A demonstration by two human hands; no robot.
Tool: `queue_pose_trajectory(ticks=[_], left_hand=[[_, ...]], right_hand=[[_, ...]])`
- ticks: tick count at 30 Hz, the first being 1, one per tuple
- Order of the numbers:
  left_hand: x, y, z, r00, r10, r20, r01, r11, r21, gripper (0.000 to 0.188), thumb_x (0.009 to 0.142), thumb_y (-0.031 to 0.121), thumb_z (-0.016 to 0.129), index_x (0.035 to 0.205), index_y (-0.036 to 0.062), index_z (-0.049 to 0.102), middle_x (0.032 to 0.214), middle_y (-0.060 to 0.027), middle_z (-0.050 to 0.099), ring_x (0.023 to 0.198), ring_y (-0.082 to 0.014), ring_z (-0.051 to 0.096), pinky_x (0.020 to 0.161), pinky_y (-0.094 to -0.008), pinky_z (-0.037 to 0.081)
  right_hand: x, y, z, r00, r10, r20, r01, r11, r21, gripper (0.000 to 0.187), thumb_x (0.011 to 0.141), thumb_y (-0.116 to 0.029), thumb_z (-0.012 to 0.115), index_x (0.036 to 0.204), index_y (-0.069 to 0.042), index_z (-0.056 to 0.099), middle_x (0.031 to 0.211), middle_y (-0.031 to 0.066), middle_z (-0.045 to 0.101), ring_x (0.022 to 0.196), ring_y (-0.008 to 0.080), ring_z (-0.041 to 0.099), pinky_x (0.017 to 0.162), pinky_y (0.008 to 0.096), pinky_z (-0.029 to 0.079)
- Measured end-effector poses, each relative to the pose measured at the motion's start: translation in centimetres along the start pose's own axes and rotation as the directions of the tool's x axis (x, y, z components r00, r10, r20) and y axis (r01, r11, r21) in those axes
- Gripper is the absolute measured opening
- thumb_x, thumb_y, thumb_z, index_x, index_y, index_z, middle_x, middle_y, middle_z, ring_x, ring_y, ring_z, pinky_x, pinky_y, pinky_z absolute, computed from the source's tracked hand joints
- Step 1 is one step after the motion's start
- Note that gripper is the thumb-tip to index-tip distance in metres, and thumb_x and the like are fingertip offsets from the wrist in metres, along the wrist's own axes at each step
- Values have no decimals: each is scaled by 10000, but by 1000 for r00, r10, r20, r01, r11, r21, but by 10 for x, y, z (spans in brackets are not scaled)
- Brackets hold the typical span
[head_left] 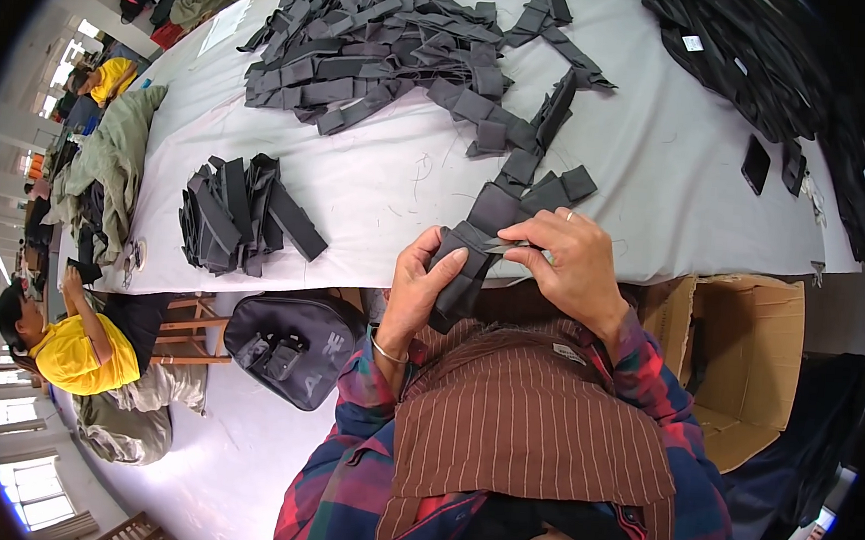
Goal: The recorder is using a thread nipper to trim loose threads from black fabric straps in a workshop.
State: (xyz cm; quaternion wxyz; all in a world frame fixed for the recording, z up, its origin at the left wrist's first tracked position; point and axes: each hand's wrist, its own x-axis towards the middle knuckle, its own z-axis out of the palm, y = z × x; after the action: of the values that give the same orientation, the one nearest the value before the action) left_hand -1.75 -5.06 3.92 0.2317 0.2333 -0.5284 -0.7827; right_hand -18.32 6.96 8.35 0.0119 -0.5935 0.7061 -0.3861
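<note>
At the near edge of the white-covered table (648, 205), my left hand (416, 284) grips a dark grey fabric strip (463, 294) between thumb and fingers. My right hand (578, 270) is closed in a pinch at the strip's right edge. A small, thin, pointed thing shows at its fingertips, too small to name. From the held strip a chain of joined dark grey fabric pieces (495, 209) runs up the table toward a large heap of similar strips (367, 60). To the left of my hands lies a smaller stack of loose strips (241, 214).
Black garments (748, 61) and a phone (756, 164) lie at the right. Below the table edge stand a black bag (286, 350) at left and an open cardboard box (746, 372) at right. A co-worker in yellow (85, 356) sits at left, near olive cloth (109, 167).
</note>
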Motion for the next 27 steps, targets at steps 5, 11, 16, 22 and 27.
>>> queue_pose_trajectory(ticks=[5,11,16,22,27], left_hand=[[-1,1,0,1000,-8,1,8,1000,0,153,904,131,610,999,17,574,884,9,604,762,-33,533,665,-191,455],[-1,0,-1,1000,-12,9,11,1000,29,154,902,132,615,998,18,576,888,13,600,762,-30,523,670,-189,452],[-3,2,-2,1000,-20,15,20,999,33,146,901,133,618,989,25,577,870,18,599,743,-26,519,654,-187,445],[-4,4,-2,999,-35,26,34,998,52,143,899,139,622,977,28,576,836,25,593,723,-25,517,636,-184,436],[-4,5,-3,998,-39,43,35,996,81,142,892,133,629,968,29,569,828,30,584,728,-29,516,638,-180,426]], right_hand=[[0,-1,0,999,-43,-14,42,998,-55,151,725,-205,730,859,-141,698,693,4,590,625,209,509,585,327,377],[-1,-2,0,999,-49,11,50,998,-27,148,720,-211,733,846,-141,698,672,4,569,622,207,503,579,329,366],[-2,-2,1,998,-57,0,57,998,-24,126,717,-186,734,820,-127,692,652,10,561,603,213,499,575,330,373],[-3,-3,-2,999,35,7,-36,999,40,151,721,-117,733,865,-100,692,709,30,596,642,208,539,633,317,420],[3,-10,2,974,179,-139,-142,961,239,276,743,-57,715,1012,-75,659,776,53,593,720,194,589,723,289,460]])
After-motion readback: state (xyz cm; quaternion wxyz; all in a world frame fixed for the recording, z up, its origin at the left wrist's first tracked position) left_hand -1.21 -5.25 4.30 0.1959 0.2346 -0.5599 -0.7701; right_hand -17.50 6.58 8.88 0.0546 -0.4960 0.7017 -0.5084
